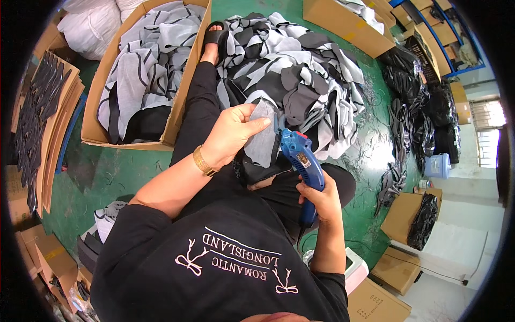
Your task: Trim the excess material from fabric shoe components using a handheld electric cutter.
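My left hand (233, 134) pinches a grey fabric piece (264, 140) and holds it up over my lap. My right hand (317, 197) grips a blue electric fabric cutter (301, 160) by its handle. The cutter's head touches the right edge of the grey piece. A big pile of grey, white and black fabric pieces (300, 75) lies on the green floor just beyond my hands. My leg in black trousers stretches forward, with the foot in a black sandal (214, 36) at the pile's left edge.
A cardboard box (94, 126) full of grey striped fabric stands to the left. Flattened cardboard with black pieces (40, 115) lies at far left. Black fabric bundles (413, 107) and more boxes (399, 214) sit to the right. A white container (357, 268) is near my right elbow.
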A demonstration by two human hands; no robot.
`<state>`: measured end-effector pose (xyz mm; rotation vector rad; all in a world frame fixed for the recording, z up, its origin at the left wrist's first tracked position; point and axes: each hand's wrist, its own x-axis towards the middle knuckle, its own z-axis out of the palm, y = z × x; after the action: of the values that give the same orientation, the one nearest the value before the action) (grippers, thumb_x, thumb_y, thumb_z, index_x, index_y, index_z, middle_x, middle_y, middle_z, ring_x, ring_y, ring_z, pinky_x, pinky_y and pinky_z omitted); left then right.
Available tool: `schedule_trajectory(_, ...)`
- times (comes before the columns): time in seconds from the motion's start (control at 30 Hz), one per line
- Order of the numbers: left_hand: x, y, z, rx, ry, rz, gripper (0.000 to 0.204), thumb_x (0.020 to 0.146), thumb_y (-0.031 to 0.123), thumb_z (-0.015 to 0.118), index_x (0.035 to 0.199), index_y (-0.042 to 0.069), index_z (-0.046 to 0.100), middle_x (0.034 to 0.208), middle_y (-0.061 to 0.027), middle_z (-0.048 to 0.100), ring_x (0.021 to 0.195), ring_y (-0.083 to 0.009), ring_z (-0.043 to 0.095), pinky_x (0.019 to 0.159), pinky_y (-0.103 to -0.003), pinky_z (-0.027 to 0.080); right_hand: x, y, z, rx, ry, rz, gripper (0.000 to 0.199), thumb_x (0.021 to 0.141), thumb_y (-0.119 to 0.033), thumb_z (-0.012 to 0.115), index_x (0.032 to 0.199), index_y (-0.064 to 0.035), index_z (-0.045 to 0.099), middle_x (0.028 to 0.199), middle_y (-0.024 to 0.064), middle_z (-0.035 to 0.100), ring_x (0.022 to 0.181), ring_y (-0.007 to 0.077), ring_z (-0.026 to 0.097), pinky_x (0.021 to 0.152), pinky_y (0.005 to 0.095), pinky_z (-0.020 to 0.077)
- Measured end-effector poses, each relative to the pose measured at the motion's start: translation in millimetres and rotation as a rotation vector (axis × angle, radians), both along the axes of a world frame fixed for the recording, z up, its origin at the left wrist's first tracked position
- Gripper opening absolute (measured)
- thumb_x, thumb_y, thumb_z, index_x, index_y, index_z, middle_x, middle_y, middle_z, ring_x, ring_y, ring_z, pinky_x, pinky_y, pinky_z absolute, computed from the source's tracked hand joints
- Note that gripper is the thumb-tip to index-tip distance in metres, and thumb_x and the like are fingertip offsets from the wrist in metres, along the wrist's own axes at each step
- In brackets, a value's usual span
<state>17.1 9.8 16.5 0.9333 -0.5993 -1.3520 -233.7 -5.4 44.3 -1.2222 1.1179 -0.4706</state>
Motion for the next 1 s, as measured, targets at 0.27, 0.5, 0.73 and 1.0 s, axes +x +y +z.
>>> schedule_trajectory(0.27, 6, 7, 6, -0.002, -0.167, -0.079, 0.02, 0.087, 0.003, 0.063, 0.106, -0.001, 0.062, 0.091, 0.0005, 0.064, 0.077, -0.0035, 0.056, 0.068, -0.02, 0.045, -6, -5, 5, 0.071, -0.029, 0.047, 0.03, 0.071, -0.004, 0.07, 0.098, 0.0034, 0.057, 0.079, 0.0055, 0.058, 0.056, 0.012, 0.056, 0.052, 0.0259, 0.0461)
schedule_trajectory(0.5, 7, 13, 18, -0.031, -0.288, -0.123, 0.021, 0.086, 0.004, 0.062, 0.106, -0.001, 0.062, 0.082, 0.0054, 0.06, 0.069, 0.001, 0.05, 0.059, -0.017, 0.041, -7, -11, 7, 0.11, -0.057, 0.087, 0.031, 0.07, 0.0, 0.07, 0.098, 0.0044, 0.058, 0.081, 0.008, 0.059, 0.057, 0.0157, 0.058, 0.051, 0.0293, 0.05)
schedule_trajectory(0.73, 16, 17, 27, 0.064, -0.408, -0.287, 0.026, 0.086, 0.0, 0.06, 0.111, -0.002, 0.06, 0.093, 0.0013, 0.063, 0.08, -0.0021, 0.056, 0.072, -0.018, 0.047, -9, -13, 7, 0.118, -0.054, 0.11, 0.034, 0.069, 0.0, 0.072, 0.099, 0.0032, 0.058, 0.084, 0.0075, 0.059, 0.058, 0.016, 0.058, 0.051, 0.0289, 0.0502)
schedule_trajectory(1.0, 14, 18, 26, -0.086, -0.476, -0.292, 0.025, 0.08, 0.002, 0.059, 0.104, -0.002, 0.063, 0.081, 0.0044, 0.061, 0.071, -0.0004, 0.05, 0.063, -0.019, 0.042, -9, -21, 5, 0.1, -0.039, 0.16, 0.033, 0.069, 0.001, 0.072, 0.099, 0.0023, 0.058, 0.084, 0.0068, 0.059, 0.057, 0.0158, 0.058, 0.051, 0.0285, 0.0499)
